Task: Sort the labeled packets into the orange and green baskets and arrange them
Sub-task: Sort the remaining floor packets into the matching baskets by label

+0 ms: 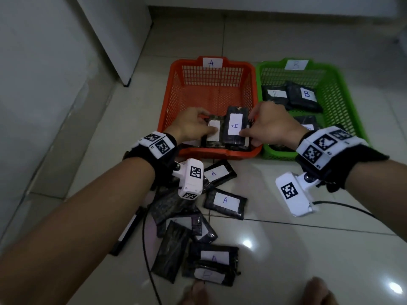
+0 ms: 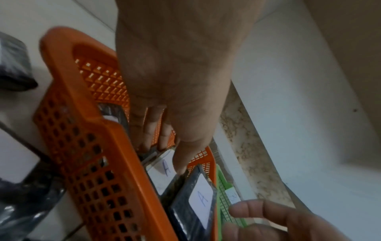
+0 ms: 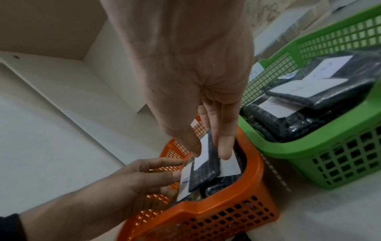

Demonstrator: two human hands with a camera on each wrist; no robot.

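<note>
Glossy pale floor tiles (image 1: pixel 286 249) underfoot, white wall panels (image 1: pixel 44 62) off to the left side. Orange plastic mesh basket tagged A (image 1: pixel 211 89) and green plastic mesh basket tagged B (image 1: pixel 343 100) sit side by side, rims touching or nearly so. Both hands reach into the near end of the orange basket. Left hand (image 1: pixel 191 126) lies on a dark plastic packet with a white paper label (image 1: pixel 213 134), thumb pressed flat on the label, fingers curled over the packet's far edge. Right hand (image 1: pixel 271 126) pinches the neighbouring dark packet marked A (image 1: pixel 235 128): thumb on its label, fingers down its far side; this packet is propped against the left hand's packet, tilted. Under the right fingers another white-labelled packet (image 3: pixel 228 166) lies against the basket wall. Beyond the right hand, dark packets labelled B (image 1: pixel 305 97) fill the green basket, overlapping. Behind both wrists, nearer the person, loose dark packets with A labels (image 1: pixel 224 202) lie scattered and partly piled on the tiles, a black cable (image 1: pixel 145 249) running among them. Marker-tagged wrist bands (image 1: pixel 323 146) on both arms.
</note>
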